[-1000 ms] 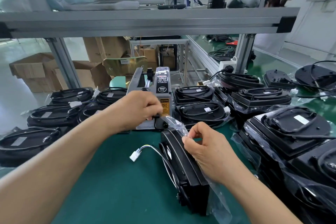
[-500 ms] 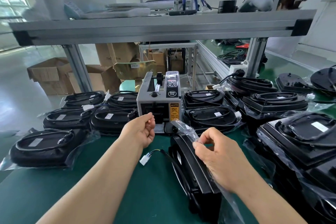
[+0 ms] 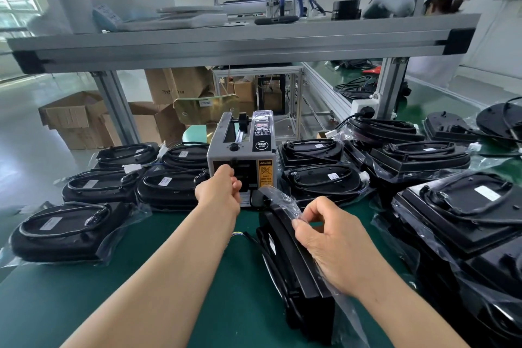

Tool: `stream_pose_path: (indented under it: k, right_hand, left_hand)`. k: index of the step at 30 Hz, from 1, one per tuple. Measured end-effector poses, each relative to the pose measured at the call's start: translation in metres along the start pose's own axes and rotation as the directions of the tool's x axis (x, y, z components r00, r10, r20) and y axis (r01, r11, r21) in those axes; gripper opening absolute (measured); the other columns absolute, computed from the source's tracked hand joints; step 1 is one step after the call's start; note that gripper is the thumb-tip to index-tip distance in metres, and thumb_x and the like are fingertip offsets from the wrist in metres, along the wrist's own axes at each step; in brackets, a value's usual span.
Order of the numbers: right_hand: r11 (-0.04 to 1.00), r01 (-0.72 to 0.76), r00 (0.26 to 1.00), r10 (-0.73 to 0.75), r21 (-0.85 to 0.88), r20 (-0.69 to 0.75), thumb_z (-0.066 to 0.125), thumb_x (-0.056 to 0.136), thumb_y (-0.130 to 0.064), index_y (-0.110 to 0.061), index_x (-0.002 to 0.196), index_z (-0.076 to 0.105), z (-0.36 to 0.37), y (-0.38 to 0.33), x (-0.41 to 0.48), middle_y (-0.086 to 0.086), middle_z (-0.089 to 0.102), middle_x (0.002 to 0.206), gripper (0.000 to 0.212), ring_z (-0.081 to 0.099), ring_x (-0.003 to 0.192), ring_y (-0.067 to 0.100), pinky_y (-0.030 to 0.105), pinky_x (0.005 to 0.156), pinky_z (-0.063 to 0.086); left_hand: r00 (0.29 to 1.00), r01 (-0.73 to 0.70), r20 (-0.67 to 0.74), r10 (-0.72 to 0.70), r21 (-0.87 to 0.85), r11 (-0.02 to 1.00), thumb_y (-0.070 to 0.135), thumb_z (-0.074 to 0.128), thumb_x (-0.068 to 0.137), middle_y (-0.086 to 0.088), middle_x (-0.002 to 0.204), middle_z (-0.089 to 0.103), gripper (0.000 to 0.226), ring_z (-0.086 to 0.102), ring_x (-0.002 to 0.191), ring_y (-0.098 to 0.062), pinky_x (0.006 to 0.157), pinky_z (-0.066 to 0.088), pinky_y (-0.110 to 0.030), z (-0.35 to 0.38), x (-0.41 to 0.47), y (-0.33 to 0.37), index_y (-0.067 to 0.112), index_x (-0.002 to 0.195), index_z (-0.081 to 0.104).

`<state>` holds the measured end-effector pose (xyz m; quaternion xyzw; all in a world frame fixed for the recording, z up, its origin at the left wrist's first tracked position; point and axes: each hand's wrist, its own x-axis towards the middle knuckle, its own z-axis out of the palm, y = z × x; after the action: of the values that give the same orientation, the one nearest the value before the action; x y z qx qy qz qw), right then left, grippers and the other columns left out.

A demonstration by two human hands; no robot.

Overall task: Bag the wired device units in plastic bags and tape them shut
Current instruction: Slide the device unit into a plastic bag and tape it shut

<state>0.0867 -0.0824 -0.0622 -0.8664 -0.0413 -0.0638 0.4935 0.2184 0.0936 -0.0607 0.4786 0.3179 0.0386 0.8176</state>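
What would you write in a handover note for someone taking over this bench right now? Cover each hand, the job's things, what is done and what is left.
Left hand: at the tape dispenser's outlet, fingers curled; tape not visible.
Right hand: pinches the bag flap on the unit standing on edge on the mat.
Done: this unit bagged; bagged units piled left and right.
Left: tape this flap; bag the seemingly bare units far right.

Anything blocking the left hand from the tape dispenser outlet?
Nothing visible. The left hand is right at the outlet on the tape dispenser front. The right hand pinches the plastic bag flap on the upright unit, off to the side.
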Motion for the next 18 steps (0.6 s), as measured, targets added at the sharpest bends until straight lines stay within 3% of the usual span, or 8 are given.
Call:
stream_pose_path:
  k: [2,4,6,8,12,15,18]
  right_hand:
    - [1.000,-0.002,1.000,0.002,0.003,0.003,0.062,0.092,-0.034,-0.023,0.081,0.055,-0.001,0.000,0.000,-0.011,0.051,0.046,0.017,0.038,0.038,0.005,0.016,0.042,0.034]
    - [1.000,0.000,1.000,0.000,-0.001,0.002,0.060,0.091,-0.040,-0.024,0.081,0.055,-0.001,0.000,0.000,-0.010,0.052,0.047,0.019,0.039,0.039,0.005,0.017,0.043,0.035]
    - [1.000,0.012,1.000,-0.012,-0.013,0.002,0.057,0.091,-0.045,-0.025,0.081,0.054,-0.002,0.000,0.000,-0.009,0.052,0.048,0.023,0.039,0.040,0.005,0.017,0.043,0.034]
    - [1.000,0.021,1.000,-0.021,-0.019,-0.002,0.053,0.090,-0.047,-0.024,0.079,0.053,-0.002,-0.001,0.000,-0.008,0.052,0.049,0.026,0.039,0.042,0.005,0.018,0.043,0.034]
    - [0.999,0.019,1.000,-0.019,-0.030,-0.007,0.051,0.089,-0.046,-0.023,0.079,0.053,-0.002,-0.002,-0.001,-0.007,0.050,0.048,0.025,0.039,0.042,0.006,0.019,0.045,0.032]
    - [0.999,0.015,1.000,-0.016,-0.048,-0.013,0.054,0.092,-0.042,-0.024,0.080,0.052,-0.002,-0.001,-0.001,-0.010,0.049,0.044,0.022,0.039,0.041,0.006,0.019,0.045,0.031]
    - [0.999,0.011,1.000,-0.011,-0.033,-0.015,0.055,0.092,-0.044,-0.023,0.079,0.052,-0.001,0.000,0.000,-0.011,0.047,0.042,0.024,0.037,0.041,0.006,0.019,0.044,0.031]
  left_hand:
    - [0.996,-0.053,0.077,0.048,0.064,0.997,0.010,0.061,0.088,0.007,0.053,0.048,0.013,0.042,0.040,-0.004,0.045,0.033,-0.018,-0.008,-0.011,0.003,0.017,0.079,0.055]
    - [0.956,-0.119,0.288,0.058,0.197,0.973,0.011,0.065,0.089,0.005,0.055,0.052,0.014,0.046,0.042,-0.005,0.047,0.039,-0.018,-0.023,-0.030,0.007,0.016,0.077,0.061]
    - [0.850,-0.227,0.526,0.007,0.355,0.907,0.013,0.069,0.087,0.002,0.060,0.055,0.015,0.047,0.046,-0.007,0.048,0.041,-0.018,-0.037,-0.049,0.007,0.015,0.073,0.065]
    - [0.755,-0.360,0.654,-0.045,0.470,0.806,0.019,0.071,0.085,0.002,0.061,0.052,0.018,0.044,0.049,-0.008,0.050,0.039,-0.019,-0.045,-0.064,0.004,0.017,0.068,0.066]
    - [0.750,-0.450,0.661,-0.024,0.537,0.713,0.021,0.075,0.083,-0.009,0.066,0.041,0.016,0.031,0.053,-0.013,0.057,0.028,-0.028,-0.045,-0.069,-0.001,0.007,0.075,0.072]
    - [0.742,-0.469,0.670,-0.026,0.545,0.695,0.024,0.080,0.075,-0.009,0.067,0.041,0.038,0.029,0.050,-0.012,0.054,0.026,-0.026,-0.041,-0.068,-0.004,-0.010,0.085,0.065]
    - [0.737,-0.498,0.676,-0.020,0.563,0.660,0.031,0.079,0.063,-0.005,0.060,0.046,0.050,0.033,0.048,-0.010,0.050,0.029,-0.023,-0.039,-0.067,-0.004,-0.012,0.084,0.063]
